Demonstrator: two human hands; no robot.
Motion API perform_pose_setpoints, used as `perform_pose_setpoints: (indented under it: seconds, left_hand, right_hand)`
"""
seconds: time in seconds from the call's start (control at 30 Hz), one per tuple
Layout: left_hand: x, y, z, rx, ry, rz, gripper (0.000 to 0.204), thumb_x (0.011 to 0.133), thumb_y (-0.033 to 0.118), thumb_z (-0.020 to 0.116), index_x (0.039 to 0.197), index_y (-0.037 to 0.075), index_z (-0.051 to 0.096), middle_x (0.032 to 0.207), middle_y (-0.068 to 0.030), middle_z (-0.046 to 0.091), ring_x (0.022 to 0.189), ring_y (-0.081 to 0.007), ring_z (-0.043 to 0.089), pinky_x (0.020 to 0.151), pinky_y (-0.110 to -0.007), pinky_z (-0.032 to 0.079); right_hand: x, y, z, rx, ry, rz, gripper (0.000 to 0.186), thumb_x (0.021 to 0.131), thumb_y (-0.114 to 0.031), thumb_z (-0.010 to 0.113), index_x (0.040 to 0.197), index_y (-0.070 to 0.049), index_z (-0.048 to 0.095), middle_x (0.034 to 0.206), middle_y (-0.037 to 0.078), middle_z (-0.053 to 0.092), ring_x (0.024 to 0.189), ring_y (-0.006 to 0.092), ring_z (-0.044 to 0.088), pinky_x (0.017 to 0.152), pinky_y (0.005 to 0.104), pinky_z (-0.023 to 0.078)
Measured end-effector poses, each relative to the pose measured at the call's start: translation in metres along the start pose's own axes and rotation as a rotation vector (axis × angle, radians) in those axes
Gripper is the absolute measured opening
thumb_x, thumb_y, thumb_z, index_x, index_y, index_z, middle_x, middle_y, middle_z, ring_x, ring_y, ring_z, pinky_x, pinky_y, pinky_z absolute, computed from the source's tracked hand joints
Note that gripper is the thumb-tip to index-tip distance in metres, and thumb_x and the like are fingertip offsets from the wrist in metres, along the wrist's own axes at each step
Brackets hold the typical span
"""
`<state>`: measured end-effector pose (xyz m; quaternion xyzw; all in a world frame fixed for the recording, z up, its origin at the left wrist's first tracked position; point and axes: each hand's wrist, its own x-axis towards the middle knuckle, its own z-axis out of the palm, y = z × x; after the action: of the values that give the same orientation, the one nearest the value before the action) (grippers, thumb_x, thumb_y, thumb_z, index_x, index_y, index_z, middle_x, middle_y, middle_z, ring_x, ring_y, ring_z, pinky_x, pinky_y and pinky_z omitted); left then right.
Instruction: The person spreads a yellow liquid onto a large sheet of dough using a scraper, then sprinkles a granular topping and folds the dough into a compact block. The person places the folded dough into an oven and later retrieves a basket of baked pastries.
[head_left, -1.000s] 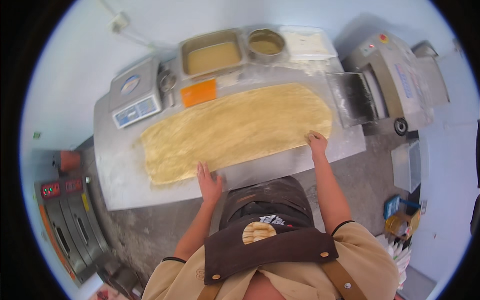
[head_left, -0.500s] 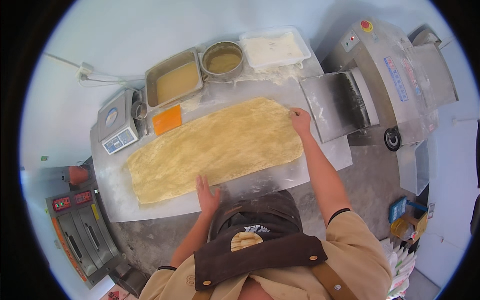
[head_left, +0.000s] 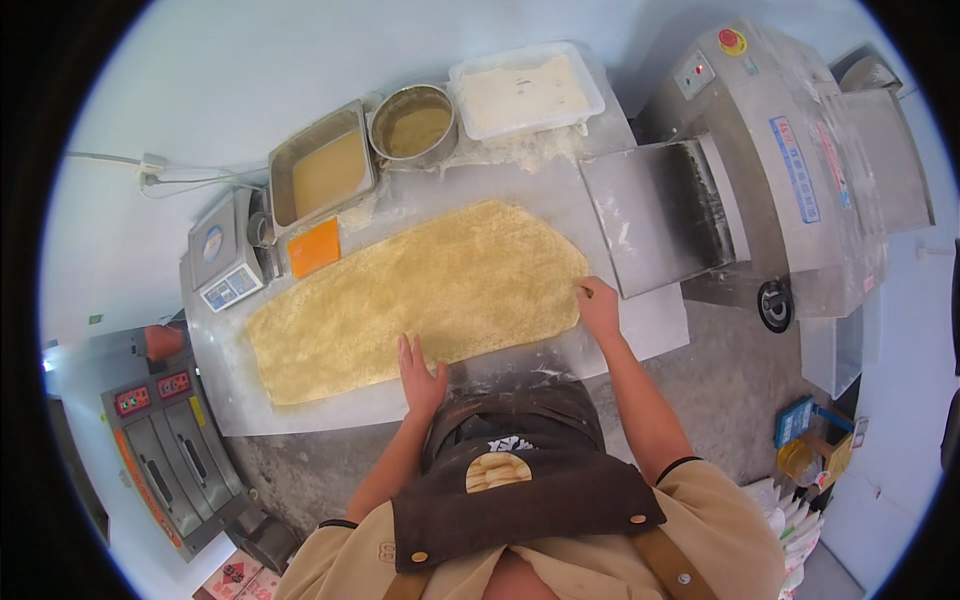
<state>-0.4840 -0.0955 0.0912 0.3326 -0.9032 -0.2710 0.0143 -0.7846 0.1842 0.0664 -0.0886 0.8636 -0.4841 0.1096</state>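
A long, flat sheet of yellowish dough (head_left: 410, 300) lies across the metal table, slanting up to the right. My right hand (head_left: 599, 308) is at its right end, fingers pinched together on the dough's edge. On the near edge, about midway along, rests my left hand (head_left: 421, 376), its fingers stretched out and the thumb apart, touching the dough's border. An orange scraper (head_left: 315, 248) lies just beyond the dough's far left edge.
Along the back stand a scale (head_left: 222, 254), a deep metal tray (head_left: 321, 165), a round metal pot (head_left: 414, 125) and a white tub of flour (head_left: 526, 92). A dough-rolling machine (head_left: 770, 170) is at the right; an oven (head_left: 172, 450) stands lower left.
My right hand has come nearer to me along the dough's right end. That end's far corner now slopes more. My left hand stays at the near edge.
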Motion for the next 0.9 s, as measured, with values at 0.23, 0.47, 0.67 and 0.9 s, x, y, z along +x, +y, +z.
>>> perform_pose_setpoints:
  seconds: [0.23, 0.47, 0.67, 0.9]
  left_hand:
    - [-0.001, -0.004, 0.000, 0.006, 0.036, -0.037, 0.088, 0.091, 0.016, 0.075, 0.168, 0.003, 0.036, 0.178, -0.0292, 0.022, 0.165, -0.0471, 0.021, 0.133, -0.054, 0.025]
    - [-0.021, -0.012, -0.010, 0.001, 0.074, -0.113, 0.089, 0.090, 0.018, 0.077, 0.167, 0.001, 0.037, 0.177, -0.0307, 0.023, 0.164, -0.0475, 0.022, 0.133, -0.056, 0.024]
    - [-0.047, -0.024, -0.013, 0.014, 0.046, -0.196, 0.088, 0.090, 0.018, 0.077, 0.166, 0.001, 0.037, 0.176, -0.0311, 0.024, 0.164, -0.0482, 0.023, 0.133, -0.057, 0.024]
    - [-0.061, -0.036, -0.017, 0.006, 0.083, -0.208, 0.087, 0.090, 0.018, 0.076, 0.166, 0.000, 0.037, 0.175, -0.0327, 0.024, 0.163, -0.0500, 0.022, 0.132, -0.057, 0.024]
  right_hand:
    - [-0.002, -0.004, 0.013, 0.048, 0.117, 0.047, 0.023, 0.097, -0.002, 0.066, 0.118, 0.000, 0.076, 0.116, 0.020, 0.076, 0.104, 0.0374, 0.074, 0.093, 0.0417, 0.057]
    - [-0.045, 0.001, 0.038, -0.550, -0.319, -0.498, 0.069, 0.096, -0.027, 0.075, 0.155, 0.001, 0.052, 0.162, 0.025, 0.047, 0.153, 0.0422, 0.042, 0.127, 0.0538, 0.034]
    - [0.020, -0.023, 0.076, -0.547, -0.479, -0.613, 0.084, 0.096, -0.035, 0.075, 0.164, 0.000, 0.041, 0.169, 0.023, 0.038, 0.160, 0.0405, 0.032, 0.133, 0.0582, 0.024]
    - [0.095, -0.036, 0.087, -0.650, -0.227, -0.583, 0.083, 0.097, -0.036, 0.073, 0.164, 0.000, 0.040, 0.171, 0.021, 0.037, 0.161, 0.0391, 0.031, 0.133, 0.0583, 0.024]
